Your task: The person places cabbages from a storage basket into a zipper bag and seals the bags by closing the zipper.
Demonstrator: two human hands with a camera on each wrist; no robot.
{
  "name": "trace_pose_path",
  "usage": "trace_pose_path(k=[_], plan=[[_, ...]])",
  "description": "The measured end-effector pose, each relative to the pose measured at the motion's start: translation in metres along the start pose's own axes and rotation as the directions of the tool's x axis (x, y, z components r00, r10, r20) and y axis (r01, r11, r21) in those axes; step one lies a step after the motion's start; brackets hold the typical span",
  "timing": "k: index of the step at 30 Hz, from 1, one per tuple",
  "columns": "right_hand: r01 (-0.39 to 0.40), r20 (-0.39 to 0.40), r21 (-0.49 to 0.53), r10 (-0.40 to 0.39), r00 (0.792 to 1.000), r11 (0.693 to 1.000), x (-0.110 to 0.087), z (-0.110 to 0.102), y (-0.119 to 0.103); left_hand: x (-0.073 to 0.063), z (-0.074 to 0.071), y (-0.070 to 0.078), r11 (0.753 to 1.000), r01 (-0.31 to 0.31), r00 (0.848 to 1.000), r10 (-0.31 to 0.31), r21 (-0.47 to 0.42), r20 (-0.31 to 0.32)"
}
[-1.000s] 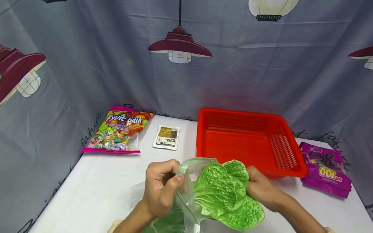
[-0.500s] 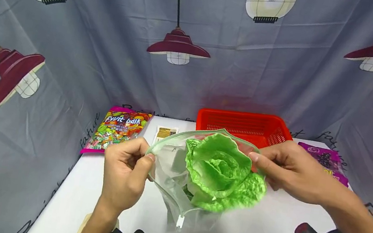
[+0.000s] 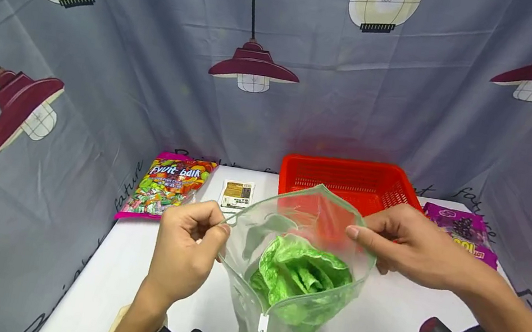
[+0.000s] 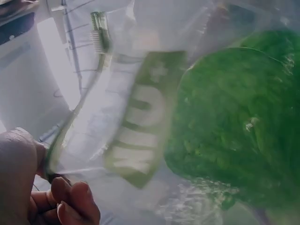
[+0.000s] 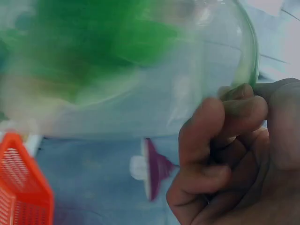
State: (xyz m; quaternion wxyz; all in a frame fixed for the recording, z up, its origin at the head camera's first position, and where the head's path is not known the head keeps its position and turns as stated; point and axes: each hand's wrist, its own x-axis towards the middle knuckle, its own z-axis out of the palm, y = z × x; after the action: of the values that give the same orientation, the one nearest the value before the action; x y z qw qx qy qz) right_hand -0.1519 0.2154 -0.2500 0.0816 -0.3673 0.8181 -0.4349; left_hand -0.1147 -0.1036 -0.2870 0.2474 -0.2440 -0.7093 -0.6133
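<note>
A clear zip bag (image 3: pixel 246 305) with a pale green rim and a white slider hangs wide-mouthed between both hands. Inside it lies a leafy green lettuce (image 3: pixel 302 273), its frilled leaves below the rim; through the plastic it also shows in the left wrist view as a green mass (image 4: pixel 234 122). My left hand (image 3: pixel 187 251) pinches the bag's left rim between thumb and curled fingers. On the opposite side, my right hand (image 3: pixel 408 245) pinches the right rim; the right wrist view shows its fingers (image 5: pixel 201 136) bent at the edge.
Behind the bag stands a red plastic basket (image 3: pixel 346 177) on the white table (image 3: pixel 127 282). A fruit candy bag (image 3: pixel 166 186) lies at the back left, beside a small white packet (image 3: pixel 236 195). To the basket's right is a purple packet (image 3: pixel 463 230).
The right hand has let go of the lettuce and taken the bag's right rim. The lettuce has dropped into the bag, whose mouth has been spread wider. The left hand has shifted left.
</note>
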Motion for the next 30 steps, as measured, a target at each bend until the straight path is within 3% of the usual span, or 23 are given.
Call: trace_pose_path(k=[3,7,10,13,16,20,22,25,27,30], plan=[[0.011,0.019,0.084,-0.013,1.000,0.996,0.000,0.001,0.001,0.000,0.000,-0.007,0.999,0.018,0.999,-0.019,0.031,0.026],[0.080,0.096,0.165,-0.096,0.991,0.983,0.001,0.002,0.006,0.004,-0.003,-0.017,1.000,0.009,0.996,-0.007,-0.025,0.085],[0.149,-0.002,0.057,-0.149,0.989,0.987,0.008,0.004,0.015,0.007,-0.006,-0.027,0.997,0.005,0.988,0.006,-0.072,0.153],[0.136,-0.111,-0.033,-0.139,0.984,0.990,0.024,0.007,0.030,0.010,-0.009,-0.038,0.987,0.015,0.978,0.019,-0.161,0.206],[0.127,-0.074,0.080,-0.121,0.990,0.989,0.045,0.014,0.048,0.015,-0.010,-0.049,0.968,0.047,0.961,0.023,-0.245,0.277],[0.107,0.005,0.352,-0.116,0.993,0.930,0.067,0.026,0.064,0.020,-0.008,-0.061,0.946,0.098,0.937,0.018,-0.310,0.350],[0.101,-0.025,0.392,-0.098,0.995,0.915,0.071,0.030,0.069,0.017,-0.009,-0.063,0.948,0.100,0.943,0.006,-0.303,0.331],[0.095,-0.150,0.379,-0.040,0.988,0.921,0.069,0.033,0.072,0.001,-0.015,-0.059,0.970,0.032,0.976,0.022,-0.242,0.216],[0.084,-0.262,0.342,0.009,0.965,0.936,0.064,0.033,0.071,-0.017,-0.019,-0.057,0.966,-0.051,0.990,0.083,-0.255,0.116],[0.068,-0.402,0.313,0.068,0.913,0.947,0.056,0.033,0.068,-0.045,-0.020,-0.061,0.953,-0.148,0.988,0.153,-0.265,-0.003]])
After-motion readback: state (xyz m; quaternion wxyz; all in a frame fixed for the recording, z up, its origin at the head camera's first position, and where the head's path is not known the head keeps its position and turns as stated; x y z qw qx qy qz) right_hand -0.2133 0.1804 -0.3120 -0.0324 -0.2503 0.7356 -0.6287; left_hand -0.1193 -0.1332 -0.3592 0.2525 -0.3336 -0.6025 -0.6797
